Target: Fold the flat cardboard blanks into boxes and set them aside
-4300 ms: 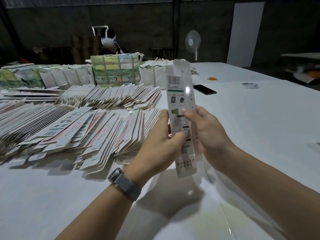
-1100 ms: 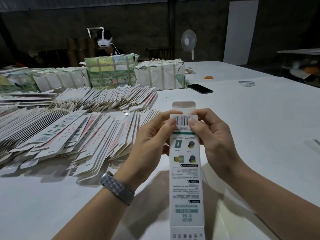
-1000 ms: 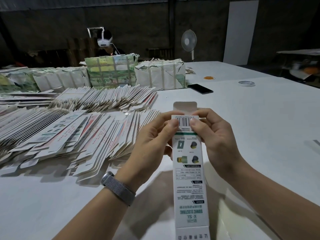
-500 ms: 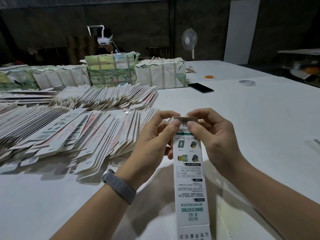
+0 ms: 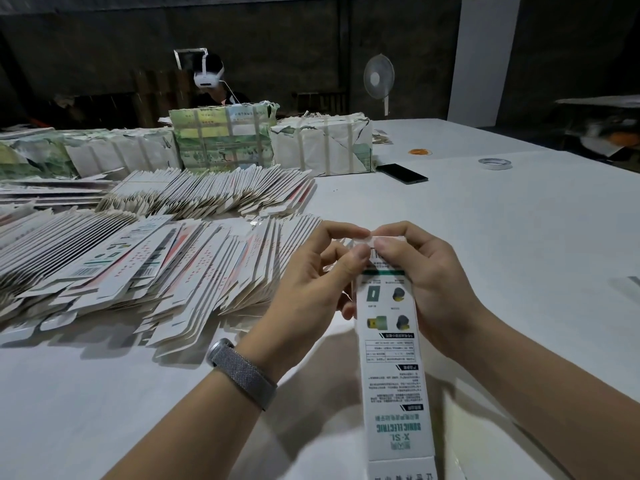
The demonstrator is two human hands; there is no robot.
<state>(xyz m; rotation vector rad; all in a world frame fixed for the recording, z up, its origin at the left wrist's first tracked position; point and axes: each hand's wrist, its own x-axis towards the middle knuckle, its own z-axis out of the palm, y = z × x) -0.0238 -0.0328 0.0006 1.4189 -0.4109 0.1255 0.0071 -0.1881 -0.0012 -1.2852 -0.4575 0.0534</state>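
One box (image 5: 391, 344): both hands, left hand (image 5: 311, 289) and right hand (image 5: 426, 282), pinching its top flap.
Remaining: fanned flat blanks (image 5: 145, 271) waiting.

A long, narrow white box (image 5: 393, 368) with green print and a barcode is held lengthwise, its far flap folded down, right of the fanned flat blanks (image 5: 145, 268).

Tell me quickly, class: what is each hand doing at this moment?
Left hand: closed, pinching the top flap of the long white box.
Right hand: closed, pinching the same flap and gripping the box's upper end.
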